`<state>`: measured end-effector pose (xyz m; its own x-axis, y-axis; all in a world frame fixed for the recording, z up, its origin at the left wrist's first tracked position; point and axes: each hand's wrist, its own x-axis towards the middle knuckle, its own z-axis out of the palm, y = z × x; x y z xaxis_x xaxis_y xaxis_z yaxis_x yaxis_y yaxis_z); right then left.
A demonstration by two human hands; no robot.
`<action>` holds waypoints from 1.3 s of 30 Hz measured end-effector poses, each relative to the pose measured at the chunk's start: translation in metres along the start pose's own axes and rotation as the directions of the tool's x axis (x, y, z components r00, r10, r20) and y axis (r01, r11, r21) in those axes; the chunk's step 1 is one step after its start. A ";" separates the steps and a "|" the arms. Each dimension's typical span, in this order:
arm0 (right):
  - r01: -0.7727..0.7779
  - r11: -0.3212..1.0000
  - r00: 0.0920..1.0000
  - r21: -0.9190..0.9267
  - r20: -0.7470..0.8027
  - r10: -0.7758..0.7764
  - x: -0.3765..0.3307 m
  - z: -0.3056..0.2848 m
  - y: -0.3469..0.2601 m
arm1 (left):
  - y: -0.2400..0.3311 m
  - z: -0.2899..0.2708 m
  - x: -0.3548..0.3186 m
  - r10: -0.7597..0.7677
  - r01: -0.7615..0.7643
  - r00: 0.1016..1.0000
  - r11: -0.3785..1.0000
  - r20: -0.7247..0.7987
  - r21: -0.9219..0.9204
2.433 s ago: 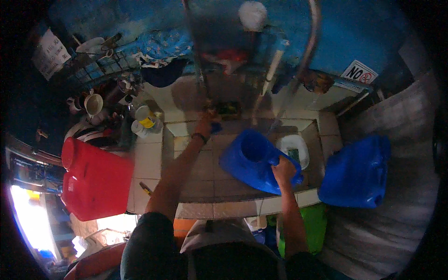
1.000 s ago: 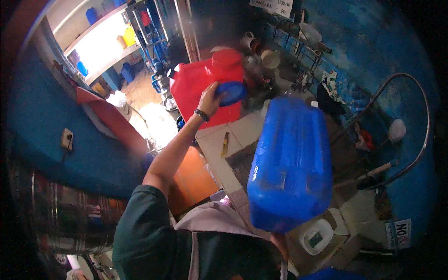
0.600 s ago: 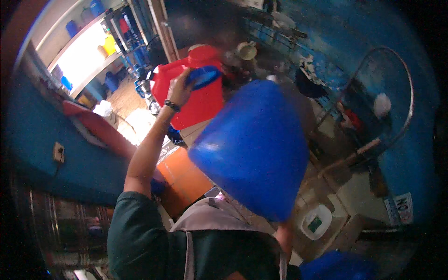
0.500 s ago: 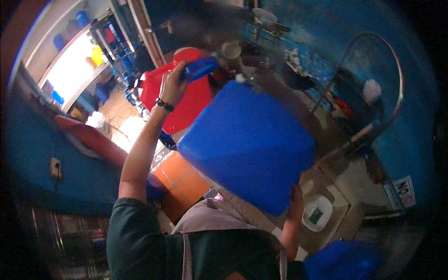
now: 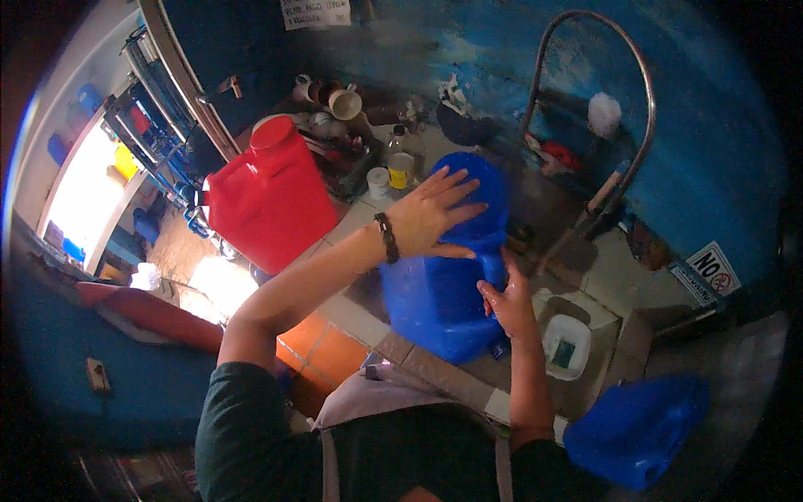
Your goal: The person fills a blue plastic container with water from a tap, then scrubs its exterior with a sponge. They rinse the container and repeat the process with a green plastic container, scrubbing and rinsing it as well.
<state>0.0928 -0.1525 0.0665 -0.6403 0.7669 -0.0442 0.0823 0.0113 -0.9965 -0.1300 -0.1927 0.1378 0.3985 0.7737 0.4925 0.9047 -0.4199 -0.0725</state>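
Observation:
A large blue plastic jug stands tilted in front of me, on or over the tiled counter. On its round blue top lies my left hand, palm down with the fingers spread. My right hand grips the jug at its right side, near the handle, with thumb and forefinger showing. Its other fingers are partly hidden. To the left, a red jug of similar shape stands on the counter, apart from both hands.
Behind the jug are a bottle with a yellow label, a white cup and several mugs. A curved metal pipe rises at right. Nearby are a white tub and another blue container.
The blue jug has turned, its broad face no longer toward me. My left hand has left a blue rim near the red jug and lies on the round top. My right hand has risen.

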 end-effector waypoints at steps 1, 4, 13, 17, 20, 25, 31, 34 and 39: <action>0.002 0.999 1.000 -0.035 -0.007 -0.002 -0.002 0.000 -0.002 | 0.002 0.003 -0.004 0.007 -0.007 1.000 1.000 0.007 0.017; -0.041 0.995 0.999 -0.092 -0.019 0.040 -0.006 0.004 -0.003 | 0.005 0.014 -0.016 0.089 -0.088 0.996 0.991 -0.005 0.105; 0.018 0.957 0.998 -0.290 -0.047 -0.033 -0.003 0.031 -0.011 | -0.002 0.034 -0.030 -0.025 0.023 0.994 1.000 -0.104 -0.014; 0.065 0.985 0.998 -0.160 0.029 -0.061 0.003 0.050 -0.028 | 0.005 0.007 -0.055 -0.304 0.262 0.936 0.938 -0.178 -0.227; 0.025 1.000 0.996 0.017 0.080 -0.027 0.014 0.079 -0.044 | 0.012 -0.016 -0.083 -0.529 0.514 0.843 0.738 0.097 -0.437; 0.426 0.873 0.884 -0.240 0.315 -0.344 0.031 0.149 -0.079 | -0.013 -0.037 -0.116 -0.507 0.533 0.726 -0.013 0.465 -0.846; 0.481 0.857 0.766 -0.184 0.564 -0.309 0.039 0.167 -0.172 | -0.046 -0.151 -0.201 -0.389 0.789 0.470 -0.218 0.792 -0.575; 0.644 0.756 0.736 -0.115 0.361 -0.572 0.097 0.194 -0.209 | -0.031 -0.215 -0.241 -0.518 0.936 0.307 0.012 0.798 -0.353; 0.954 0.143 0.265 -0.265 0.512 -0.817 0.236 0.351 -0.187 | 0.019 -0.280 -0.297 -0.653 0.993 0.112 0.055 0.749 -0.101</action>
<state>-0.3415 -0.1985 0.2175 -0.6283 -0.1348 0.7662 -0.3963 0.9030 -0.1661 -0.2737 -0.5630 0.2329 -0.4329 0.7165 -0.5470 0.4306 0.6975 0.5728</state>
